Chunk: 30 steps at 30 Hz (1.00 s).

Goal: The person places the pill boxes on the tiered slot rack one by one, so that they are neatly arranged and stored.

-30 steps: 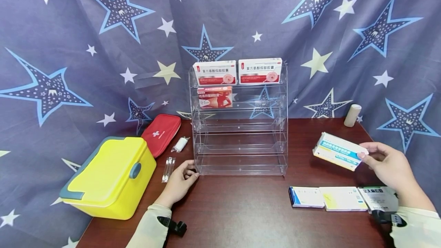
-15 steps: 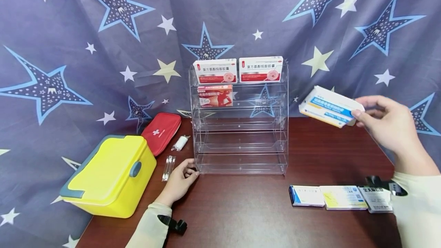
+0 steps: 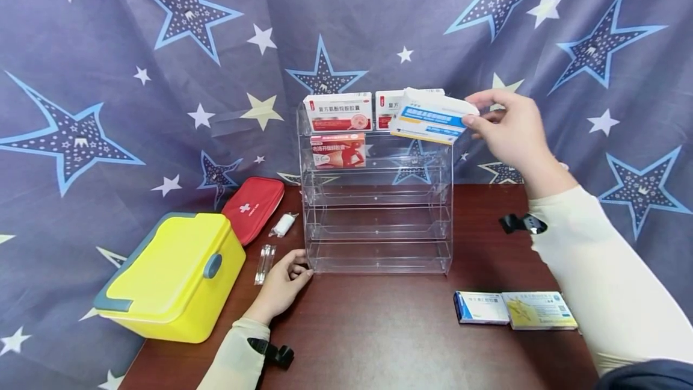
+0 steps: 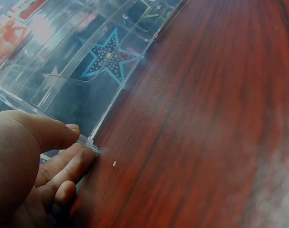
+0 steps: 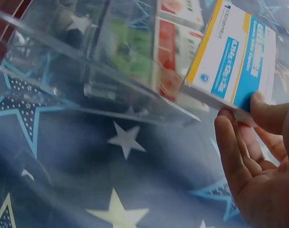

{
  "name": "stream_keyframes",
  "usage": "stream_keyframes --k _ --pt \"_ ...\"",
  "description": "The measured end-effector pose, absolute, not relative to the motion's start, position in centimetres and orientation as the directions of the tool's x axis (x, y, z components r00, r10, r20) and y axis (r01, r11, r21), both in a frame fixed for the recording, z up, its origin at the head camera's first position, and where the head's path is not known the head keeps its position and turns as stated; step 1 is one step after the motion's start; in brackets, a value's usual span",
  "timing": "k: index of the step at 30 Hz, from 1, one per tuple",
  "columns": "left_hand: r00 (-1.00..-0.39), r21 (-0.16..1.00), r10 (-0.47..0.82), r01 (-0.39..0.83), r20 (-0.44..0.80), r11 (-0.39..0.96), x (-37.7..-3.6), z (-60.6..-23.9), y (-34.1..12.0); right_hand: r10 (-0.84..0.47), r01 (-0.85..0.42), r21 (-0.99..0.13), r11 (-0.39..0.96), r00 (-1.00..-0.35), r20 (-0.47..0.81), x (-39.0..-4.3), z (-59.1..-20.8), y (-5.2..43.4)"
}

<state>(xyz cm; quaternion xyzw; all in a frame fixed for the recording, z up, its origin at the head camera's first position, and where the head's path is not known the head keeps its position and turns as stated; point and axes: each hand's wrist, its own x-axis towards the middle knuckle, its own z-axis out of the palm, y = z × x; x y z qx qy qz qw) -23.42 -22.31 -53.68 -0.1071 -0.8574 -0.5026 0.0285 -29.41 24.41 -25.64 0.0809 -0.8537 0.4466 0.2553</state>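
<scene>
My right hand [image 3: 511, 131] pinches one end of a white, blue and yellow medicine box [image 3: 430, 118], thumb on its printed front. The box is raised, slightly tilted, and in the head view overlaps the right of two white-and-red medicine boxes [image 3: 339, 113] on the top tier. Below them stands a red medicine box [image 3: 338, 151] on the second tier. They all belong to a clear acrylic display rack [image 3: 376, 266] with several tiers. At its lower left corner my left hand [image 3: 281, 287] grips the side edge; the left wrist view shows thumb [image 4: 63, 133] and fingers on either side of it.
Two flat medicine boxes, one white-and-blue [image 3: 482, 308] and one white-and-yellow [image 3: 540, 310], lie at right, near my right sleeve. Left of the rack are a yellow lidded box [image 3: 173, 275], a red first-aid pouch [image 3: 251, 209], a wrapped white roll [image 3: 283, 225] and a small clear packet [image 3: 264, 265].
My right hand has lifted the white, blue and yellow medicine box from over the table's right side and carried it left to the rack's top. The left hand stays at the rack's corner.
</scene>
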Motion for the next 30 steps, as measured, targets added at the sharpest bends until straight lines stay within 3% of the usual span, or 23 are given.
stream_keyframes --k 5,12,30 --pt "-0.975 0.861 0.16 0.21 0.151 0.463 -23.5 -53.5 -22.2 0.084 -0.343 -0.694 0.633 -0.861 0.502 -31.2 -26.0 22.5" --pt "-0.978 0.86 0.154 0.197 0.14 0.471 -23.3 -53.3 -22.2 0.039 -0.334 -0.567 0.753 -0.837 0.546 -32.2 -26.9 21.2" --pt "-0.979 0.856 0.151 0.195 0.139 0.48 -23.3 -53.4 -22.3 -0.129 -0.404 -0.38 0.832 -0.807 0.577 -33.0 -28.5 19.3"
